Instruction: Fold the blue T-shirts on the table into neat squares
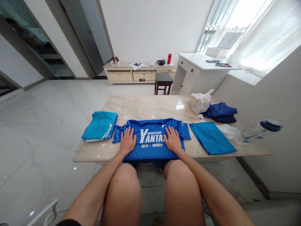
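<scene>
A blue T-shirt (pixel 150 153) with white lettering lies spread on the marble-look table (pixel 150 105), its sleeves out to both sides and its lower edge hanging over the near edge. My left hand (pixel 128 141) rests flat on the shirt's left part, fingers spread. On the right part, beside the lettering, my right hand (pixel 172 139) lies flat too, fingers apart. Left of the shirt is a stack of folded turquoise clothes (pixel 98 125). To its right lies a folded teal cloth (pixel 213 138).
Farther right on the table are a white plastic bag (pixel 201 102), dark blue folded clothes (pixel 219 110), a tissue (pixel 229 131) and a clear water bottle (pixel 258 131). Beyond the table stand a dark stool (pixel 164 79), a low cabinet (pixel 119 77) and a white desk (pixel 199 73).
</scene>
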Available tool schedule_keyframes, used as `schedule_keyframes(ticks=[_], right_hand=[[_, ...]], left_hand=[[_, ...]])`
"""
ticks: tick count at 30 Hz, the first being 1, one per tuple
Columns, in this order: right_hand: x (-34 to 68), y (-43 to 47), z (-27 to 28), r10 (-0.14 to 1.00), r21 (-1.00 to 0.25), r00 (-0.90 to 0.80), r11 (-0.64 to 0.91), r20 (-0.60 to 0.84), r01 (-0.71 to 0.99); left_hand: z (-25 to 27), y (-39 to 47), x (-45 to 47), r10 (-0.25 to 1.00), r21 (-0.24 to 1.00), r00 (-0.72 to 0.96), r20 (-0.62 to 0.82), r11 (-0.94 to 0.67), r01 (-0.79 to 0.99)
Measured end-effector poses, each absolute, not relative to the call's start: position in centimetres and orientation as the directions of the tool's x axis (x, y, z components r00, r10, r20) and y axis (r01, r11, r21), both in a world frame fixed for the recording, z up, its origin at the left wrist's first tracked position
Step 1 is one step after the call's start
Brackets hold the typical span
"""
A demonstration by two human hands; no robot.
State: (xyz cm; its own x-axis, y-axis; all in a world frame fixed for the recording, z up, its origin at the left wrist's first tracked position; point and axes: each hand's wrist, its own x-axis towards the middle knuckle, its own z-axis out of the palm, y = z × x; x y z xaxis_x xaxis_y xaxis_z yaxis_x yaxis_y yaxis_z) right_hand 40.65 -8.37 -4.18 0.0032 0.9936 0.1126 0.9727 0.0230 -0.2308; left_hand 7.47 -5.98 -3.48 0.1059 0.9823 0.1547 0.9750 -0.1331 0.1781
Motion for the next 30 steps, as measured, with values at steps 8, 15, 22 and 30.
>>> schedule_keyframes(ticks=[8,15,22,30], right_hand=[[40.58,-8.42,-4.22,0.994,-0.213,0.003,0.021,0.111,0.977],[40.56,-8.49,-4.06,0.994,-0.204,0.005,0.017,0.106,0.979],[40.53,-8.49,-3.91,0.995,-0.2,0.004,0.016,0.101,0.98],[40.57,-8.46,-4.11,0.994,-0.204,0.003,0.02,0.113,0.979]], left_hand=[[-3.36,-5.95,7.35,0.981,0.192,0.119,0.153,-0.147,0.97],[-3.34,-5.98,7.39,0.978,0.201,0.117,0.175,-0.152,0.968],[-3.24,-5.98,7.42,0.98,0.201,0.115,0.162,-0.147,0.969],[-3.29,-6.02,7.41,0.98,0.189,0.118,0.16,-0.148,0.971]])
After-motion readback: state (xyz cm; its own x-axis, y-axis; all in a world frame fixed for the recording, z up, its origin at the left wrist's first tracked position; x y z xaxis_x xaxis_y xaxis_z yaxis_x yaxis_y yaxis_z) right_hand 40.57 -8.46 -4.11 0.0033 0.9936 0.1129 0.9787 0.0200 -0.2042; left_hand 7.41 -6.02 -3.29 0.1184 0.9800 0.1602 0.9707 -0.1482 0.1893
